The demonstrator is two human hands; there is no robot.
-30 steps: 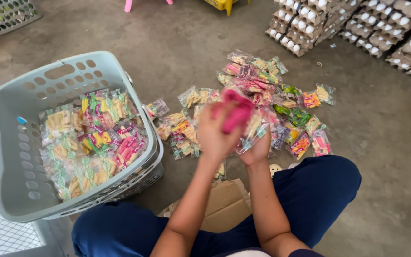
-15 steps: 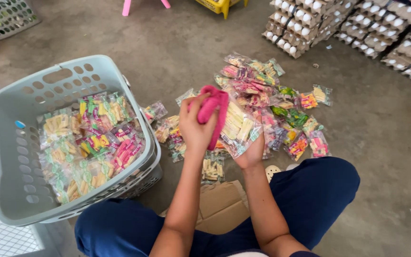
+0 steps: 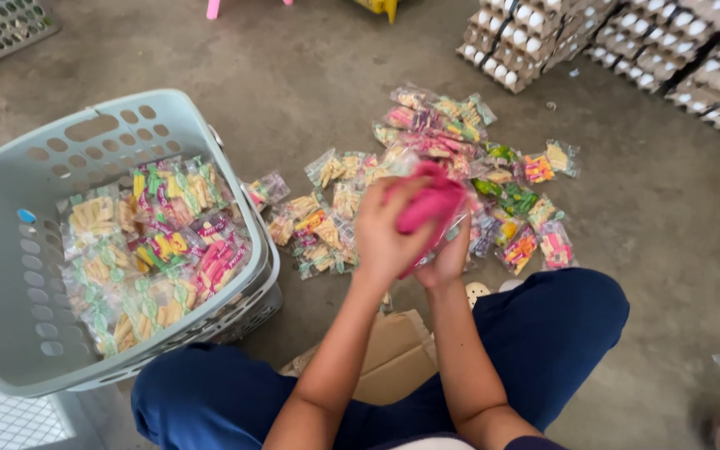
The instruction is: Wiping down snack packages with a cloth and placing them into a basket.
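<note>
A: What are the hands doing?

B: The left hand (image 3: 385, 237) and right hand (image 3: 447, 254) are both closed around a clear plastic packet of pink sweets (image 3: 431, 204), held above the pile of packets (image 3: 460, 158) on the concrete floor.

A: And next?

B: Probably carrying it left into the grey plastic laundry basket (image 3: 10, 275), already part filled.

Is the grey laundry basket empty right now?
No, the grey basket holds many clear packets of colourful sweets.

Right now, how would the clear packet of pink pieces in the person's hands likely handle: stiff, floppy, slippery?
Probably floppy: the packet bends between the left hand and right hand. Likely light, since fingers alone carry it. Its glossy film may be slippery.
</note>
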